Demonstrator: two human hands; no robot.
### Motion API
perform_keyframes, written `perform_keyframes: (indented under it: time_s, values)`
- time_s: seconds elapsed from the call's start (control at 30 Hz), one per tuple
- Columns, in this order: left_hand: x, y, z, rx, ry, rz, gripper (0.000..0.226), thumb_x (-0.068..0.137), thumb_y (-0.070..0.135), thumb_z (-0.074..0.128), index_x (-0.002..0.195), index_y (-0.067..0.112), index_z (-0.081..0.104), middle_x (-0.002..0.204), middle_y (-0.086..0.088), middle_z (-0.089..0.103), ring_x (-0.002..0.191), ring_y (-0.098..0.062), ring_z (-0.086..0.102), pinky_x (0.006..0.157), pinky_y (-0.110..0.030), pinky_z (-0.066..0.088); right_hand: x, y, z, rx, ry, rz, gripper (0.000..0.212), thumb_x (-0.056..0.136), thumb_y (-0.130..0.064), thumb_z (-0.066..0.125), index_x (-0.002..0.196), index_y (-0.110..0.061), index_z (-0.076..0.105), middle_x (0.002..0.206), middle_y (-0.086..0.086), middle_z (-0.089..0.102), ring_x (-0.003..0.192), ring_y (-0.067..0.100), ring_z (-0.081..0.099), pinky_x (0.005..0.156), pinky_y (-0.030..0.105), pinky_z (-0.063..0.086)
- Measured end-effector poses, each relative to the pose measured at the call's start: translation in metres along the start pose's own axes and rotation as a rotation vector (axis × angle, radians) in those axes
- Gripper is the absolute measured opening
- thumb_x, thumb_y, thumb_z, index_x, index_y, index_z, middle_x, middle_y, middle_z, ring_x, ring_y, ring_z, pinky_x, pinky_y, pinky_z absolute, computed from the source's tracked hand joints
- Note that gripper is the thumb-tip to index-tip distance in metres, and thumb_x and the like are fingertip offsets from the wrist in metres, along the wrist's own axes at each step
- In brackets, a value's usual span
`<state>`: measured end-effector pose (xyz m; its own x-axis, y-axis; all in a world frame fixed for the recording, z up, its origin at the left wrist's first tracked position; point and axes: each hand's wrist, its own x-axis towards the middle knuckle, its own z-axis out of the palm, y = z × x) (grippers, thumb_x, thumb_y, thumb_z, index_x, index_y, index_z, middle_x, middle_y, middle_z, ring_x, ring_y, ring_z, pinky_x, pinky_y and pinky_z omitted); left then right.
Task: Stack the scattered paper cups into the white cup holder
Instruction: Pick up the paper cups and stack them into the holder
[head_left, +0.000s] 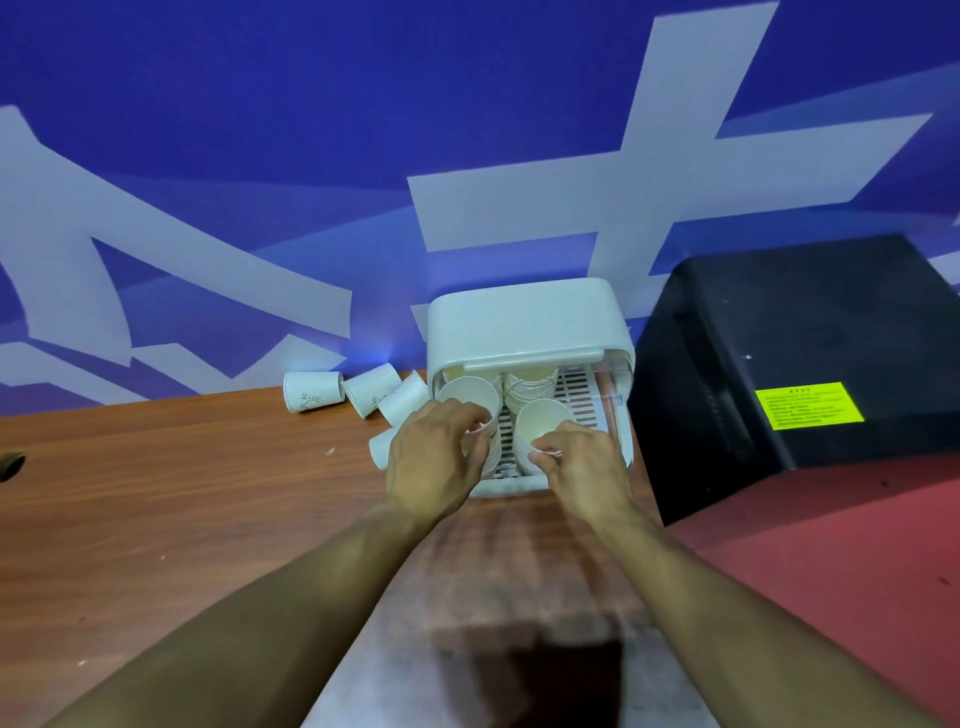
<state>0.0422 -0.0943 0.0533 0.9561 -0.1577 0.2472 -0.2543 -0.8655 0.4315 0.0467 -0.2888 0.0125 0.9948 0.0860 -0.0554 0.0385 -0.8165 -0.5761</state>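
Observation:
The white cup holder (524, 322) stands on the wooden table against the blue wall, its front open over a slotted tray. Inside it are stacks of white paper cups: a left stack (467, 397), a middle front stack (543, 415) and a rear stack (530, 387). My left hand (434, 457) pinches the rim of the left stack's top cup. My right hand (584, 465) pinches the rim of the middle front stack's top cup. Several loose cups lie on their sides left of the holder, among them a far-left one (311, 397), a middle one (371, 395) and one (402, 402) beside the holder.
A black box (789, 358) with a yellow label stands right of the holder on a red surface (831, 545). Another loose cup (379, 449) lies partly hidden behind my left hand. The wooden table (182, 493) stretches to the left.

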Motion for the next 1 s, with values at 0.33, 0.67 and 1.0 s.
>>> perform_keyframes:
  time_s: [0.33,0.67,1.0]
  values:
    - [0.001,-0.010,0.014,-0.054,-0.109,-0.068,0.008,0.090,0.032,0.065,0.094,0.027,0.069,0.085,0.007,0.067,0.082,-0.020,0.061,0.067,-0.035,0.047,0.019,-0.012,0.000,0.030,-0.104,0.127,0.013,0.079,-0.033,0.076,0.090,-0.025,0.077,0.090,-0.005,0.071,0.087,0.014,0.064,0.073,0.024,0.044]
    - [0.007,-0.012,0.027,-0.093,-0.285,-0.321,0.024,0.081,0.044,0.074,0.100,0.028,0.076,0.097,0.008,0.075,0.095,-0.014,0.065,0.076,-0.026,0.043,0.018,-0.013,0.005,0.016,-0.082,0.143,0.017,0.079,-0.031,0.077,0.092,-0.021,0.077,0.092,-0.002,0.071,0.089,0.017,0.064,0.076,0.027,0.047]
    - [0.006,-0.017,0.027,-0.134,-0.324,-0.232,0.017,0.084,0.039,0.072,0.087,0.023,0.077,0.085,0.004,0.074,0.083,-0.016,0.064,0.070,-0.030,0.045,0.019,-0.025,0.006,0.014,-0.084,0.202,0.014,0.078,-0.027,0.077,0.091,-0.021,0.077,0.091,-0.003,0.071,0.089,0.016,0.063,0.072,0.024,0.045]
